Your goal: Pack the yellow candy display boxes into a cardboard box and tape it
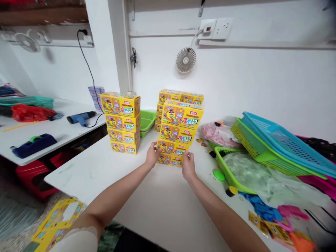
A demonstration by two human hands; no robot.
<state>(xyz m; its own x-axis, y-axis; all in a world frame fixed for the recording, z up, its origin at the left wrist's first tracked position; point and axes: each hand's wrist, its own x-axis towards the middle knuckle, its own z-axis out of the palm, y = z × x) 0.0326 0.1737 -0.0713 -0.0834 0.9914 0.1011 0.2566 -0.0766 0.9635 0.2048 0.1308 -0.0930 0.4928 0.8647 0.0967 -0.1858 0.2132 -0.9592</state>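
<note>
Several yellow boxes form a front stack (178,134) on the white table. My left hand (153,155) is closed on the left side of this stack, low down, and my right hand (188,164) grips its lower right side. Behind it are more yellow boxes (170,95), partly hidden by the front stack. To the left, another stack of yellow boxes (123,122) stands upright, apart from my hands.
Green baskets (147,122), blue baskets (283,140) and plastic bags (252,171) lie around the white table (105,178). A green lid (218,175) is right of my hands. A heat gun (81,118) and tape dispenser (35,144) rest on the left table.
</note>
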